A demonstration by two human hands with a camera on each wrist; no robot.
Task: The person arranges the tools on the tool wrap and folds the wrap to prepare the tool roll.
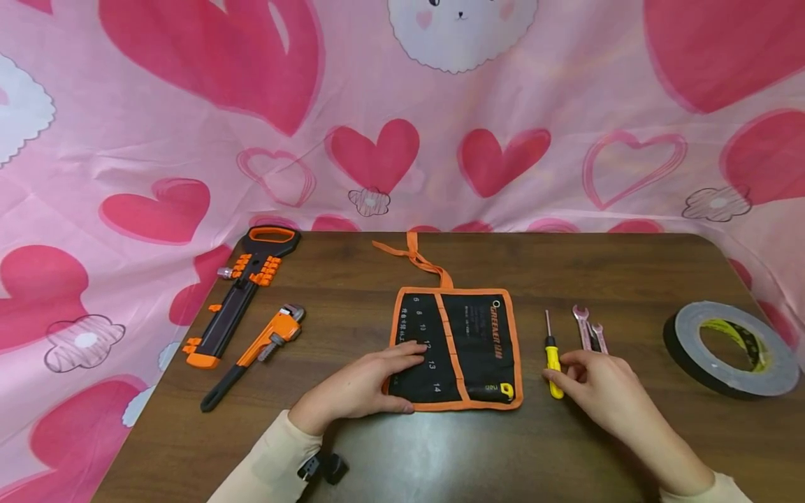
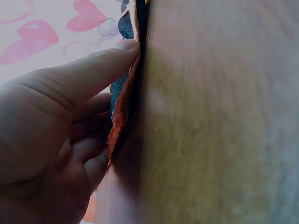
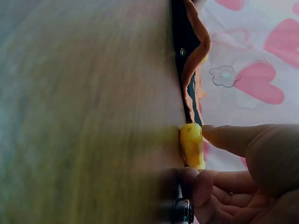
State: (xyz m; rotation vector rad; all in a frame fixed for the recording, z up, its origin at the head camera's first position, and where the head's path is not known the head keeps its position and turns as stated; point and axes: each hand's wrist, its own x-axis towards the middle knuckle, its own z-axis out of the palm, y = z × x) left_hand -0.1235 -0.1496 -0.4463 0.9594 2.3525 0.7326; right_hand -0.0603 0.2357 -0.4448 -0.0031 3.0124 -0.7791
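Observation:
A black tool pouch (image 1: pixel 481 349) with orange trim and printed size numbers lies flat on the table. My left hand (image 1: pixel 361 381) rests on its left part, fingers extended over the cloth. The left wrist view shows the thumb (image 2: pixel 110 60) against the orange edge (image 2: pixel 122 105). Right of the pouch is a screwdriver (image 1: pixel 553 363) with a yellow handle and black collar, its tip pointing away. My right hand (image 1: pixel 606 391) pinches the handle (image 3: pixel 191 142) between thumb and fingers. Two small wrenches (image 1: pixel 585 328) lie just beyond that hand, their lower ends hidden by it.
On the left lie an orange-and-black pipe wrench (image 1: pixel 267 339) and a long black tool holder (image 1: pixel 235 307) with orange clips. A large tape roll (image 1: pixel 685 349) lies at the right. Orange ties (image 1: pixel 428 264) trail from the pouch's far edge. A pink heart-patterned cloth (image 1: pixel 440 161) hangs behind the table.

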